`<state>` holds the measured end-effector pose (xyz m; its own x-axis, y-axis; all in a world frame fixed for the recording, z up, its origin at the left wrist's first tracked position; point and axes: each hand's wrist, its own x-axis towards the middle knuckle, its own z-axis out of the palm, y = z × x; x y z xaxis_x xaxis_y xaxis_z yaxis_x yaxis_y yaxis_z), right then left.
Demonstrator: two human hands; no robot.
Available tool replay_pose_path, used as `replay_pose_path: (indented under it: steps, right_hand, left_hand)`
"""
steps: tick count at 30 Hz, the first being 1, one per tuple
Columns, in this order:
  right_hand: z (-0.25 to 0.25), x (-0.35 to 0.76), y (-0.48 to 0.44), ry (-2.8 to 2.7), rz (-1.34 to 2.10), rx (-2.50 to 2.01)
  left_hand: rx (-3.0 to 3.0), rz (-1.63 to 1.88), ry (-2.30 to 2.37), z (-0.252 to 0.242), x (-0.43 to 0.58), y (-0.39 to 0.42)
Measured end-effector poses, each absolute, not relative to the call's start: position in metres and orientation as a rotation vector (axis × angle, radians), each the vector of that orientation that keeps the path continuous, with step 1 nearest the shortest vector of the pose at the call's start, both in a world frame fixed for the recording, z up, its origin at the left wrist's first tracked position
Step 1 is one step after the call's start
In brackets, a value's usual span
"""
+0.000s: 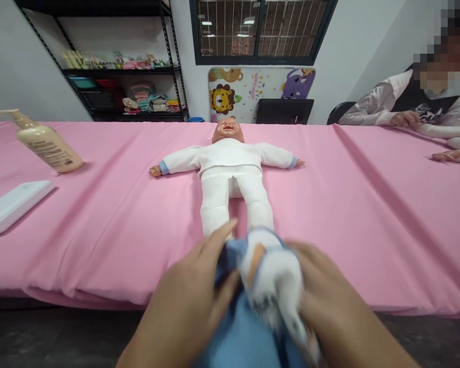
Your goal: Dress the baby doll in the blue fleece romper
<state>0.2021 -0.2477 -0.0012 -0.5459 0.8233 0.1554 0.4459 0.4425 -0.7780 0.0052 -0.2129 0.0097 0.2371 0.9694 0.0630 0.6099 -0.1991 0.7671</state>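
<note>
While a pink sheet [130, 214] spreads over the table, a seated person [379, 102] in a pale jacket has a hand resting on it at the far right. Lying face up at the middle is a doll [232, 156] in white clothes, arms outstretched, legs toward the camera. Nearest the camera, below the doll's legs, the bunched cloth [274, 271], white with blue edging and blurred, is held from both sides, by the left hand [191, 286] and the right hand [322, 286]. Far left, a white case [19, 204] lies near a pump bottle [49, 145].
</note>
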Motion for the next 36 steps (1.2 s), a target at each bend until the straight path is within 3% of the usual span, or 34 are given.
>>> replay_pose_path:
  steps: [3,10,16,22,26,29,34,36]
  right_hand:
    - [0.008,0.198,-0.198,-2.256,0.450,-1.386]
    - [0.028,0.176,-0.135,-2.561,0.206,-1.743]
    - [0.009,0.173,-0.080,-2.527,-0.181,-1.822]
    - [-0.014,0.168,-0.065,-2.369,-0.347,-1.566]
    - [-0.011,0.167,-0.076,-2.235,-0.072,-1.505]
    - [-0.003,0.168,-0.081,-1.828,0.309,-1.451]
    - [0.025,0.186,-0.093,-1.390,1.618,-1.155]
    - [0.037,0.198,-0.098,-1.436,1.916,-1.035]
  left_hand:
    - [2.099,0.471,1.531,0.032,0.003,-0.182]
    - [2.272,0.128,1.540,0.029,0.030,-0.100]
    - [2.383,0.210,1.572,0.017,0.027,-0.038]
    - [2.320,0.744,1.631,-0.009,0.005,-0.014]
    - [2.190,0.744,1.362,-0.003,-0.006,-0.017]
    - [1.924,0.746,1.076,0.011,-0.010,-0.019]
    - [1.542,0.672,0.811,0.032,-0.022,-0.035]
    - [1.521,0.502,0.772,0.040,-0.026,-0.043]
